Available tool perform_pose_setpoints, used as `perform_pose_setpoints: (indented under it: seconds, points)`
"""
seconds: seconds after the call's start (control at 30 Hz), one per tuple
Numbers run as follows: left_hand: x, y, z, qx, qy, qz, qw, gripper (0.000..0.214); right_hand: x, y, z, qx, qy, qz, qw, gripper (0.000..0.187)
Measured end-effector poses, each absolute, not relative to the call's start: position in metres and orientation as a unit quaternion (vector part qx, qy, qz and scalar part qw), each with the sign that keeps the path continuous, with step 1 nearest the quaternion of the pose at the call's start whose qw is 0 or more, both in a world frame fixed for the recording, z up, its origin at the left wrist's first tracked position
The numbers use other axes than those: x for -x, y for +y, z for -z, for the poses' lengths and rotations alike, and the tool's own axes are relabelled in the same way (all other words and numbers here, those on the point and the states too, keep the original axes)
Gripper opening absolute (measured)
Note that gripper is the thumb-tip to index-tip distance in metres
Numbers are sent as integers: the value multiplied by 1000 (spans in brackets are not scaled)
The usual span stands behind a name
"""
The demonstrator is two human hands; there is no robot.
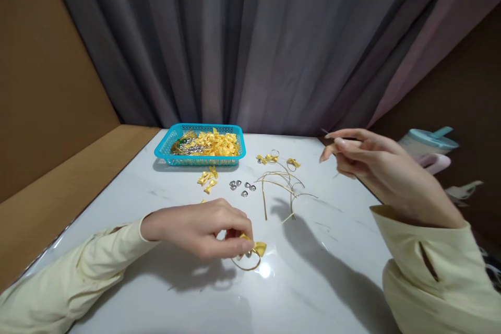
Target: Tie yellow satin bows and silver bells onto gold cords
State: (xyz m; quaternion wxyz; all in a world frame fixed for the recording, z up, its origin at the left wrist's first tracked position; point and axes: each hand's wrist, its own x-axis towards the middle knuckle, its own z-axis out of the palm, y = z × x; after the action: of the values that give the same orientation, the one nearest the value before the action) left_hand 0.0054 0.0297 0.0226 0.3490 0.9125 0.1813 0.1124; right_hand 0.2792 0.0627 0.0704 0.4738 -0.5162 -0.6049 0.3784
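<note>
My left hand [203, 228] rests low on the white table, fingers pinched on a small yellow ribbon bow [256, 247] fixed to a thin gold wire ring [246, 263] with a silver bead. My right hand [371, 164] is raised at the right, fingers drawn together around a thin dark needle-like piece [325, 132]; I cannot make out what it is. Between the hands lie loose gold wires [279, 182], several silver beads [240, 186] and yellow bows [207, 177].
A turquoise basket [164, 150] with yellow bows and silver-gold wire stands at the table's far side. Finished bow rings [274, 157] lie right of it. A lidded container [428, 141] sits off the right edge. Grey curtain behind, brown bench at left.
</note>
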Motion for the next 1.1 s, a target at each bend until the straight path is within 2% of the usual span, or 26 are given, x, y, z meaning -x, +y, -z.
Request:
perform_pose_setpoints:
  seconds: [0.1, 0.2, 0.27, 0.33, 0.6, 1.1]
  points:
    - [-6, 30, -25, -907, 199, -119, 353, 21, -272, 57, -70, 513, -694, -309, 400, 20]
    - [-7, 31, -28, -904, 222, -125, 343, 24, -261, 38, -75, 480, -791, -256, 279, 30]
    - [-8, 29, -29, -909, 233, -135, 317, 24, -252, 22, -77, 432, -843, -246, 203, 27]
    - [-9, 27, -30, -916, 240, -144, 287, 23, -242, 10, -74, 414, -866, -223, 171, 21]
    - [-13, 21, -27, -927, 246, -124, 255, 25, -221, 5, -54, 423, -874, -201, 129, 23]
    - [-14, 22, -25, -922, 251, -131, 262, 23, -218, 8, -49, 433, -868, -206, 126, 23]
